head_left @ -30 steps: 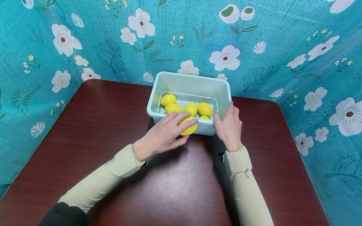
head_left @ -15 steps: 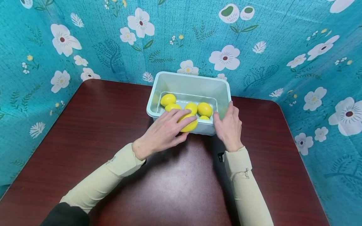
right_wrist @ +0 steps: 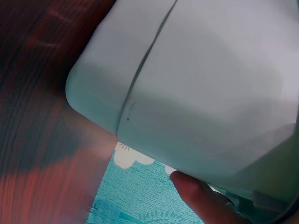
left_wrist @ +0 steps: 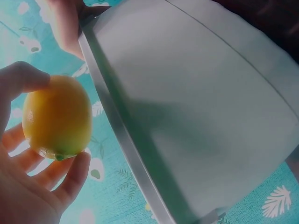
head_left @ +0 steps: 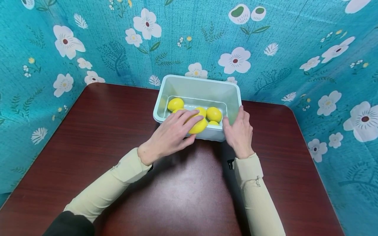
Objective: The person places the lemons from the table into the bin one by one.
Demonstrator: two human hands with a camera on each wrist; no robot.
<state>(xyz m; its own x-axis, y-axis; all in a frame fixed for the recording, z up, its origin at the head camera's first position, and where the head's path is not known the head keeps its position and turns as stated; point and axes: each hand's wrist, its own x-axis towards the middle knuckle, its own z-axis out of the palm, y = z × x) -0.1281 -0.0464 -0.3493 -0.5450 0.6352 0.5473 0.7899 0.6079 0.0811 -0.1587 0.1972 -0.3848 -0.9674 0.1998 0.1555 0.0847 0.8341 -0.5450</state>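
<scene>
Between the thumb and fingers of my left hand (head_left: 172, 132) is a yellow lemon (head_left: 200, 126), held over the front rim of a pale green plastic bin (head_left: 203, 87). In the left wrist view the lemon (left_wrist: 58, 116) appears above the rim, apart from the bin's outer wall (left_wrist: 187, 93). Inside the bin lie several more lemons, one at the back left (head_left: 175, 104) and another lemon (head_left: 214, 114) towards the right. My left hand partly covers some of them. My right hand (head_left: 240, 136) grips the bin's front right corner, and one finger (right_wrist: 196, 193) shows along its side.
The bin stands at the far edge of a dark red-brown wooden table (head_left: 118, 131). Behind and beside the table hangs a turquoise floral cloth (head_left: 189, 29). Glare lies on the tabletop in front of the bin.
My left hand has raised the lemon slightly, forward from in front of the bin to over its front rim. The right hand and the bin have stayed put.
</scene>
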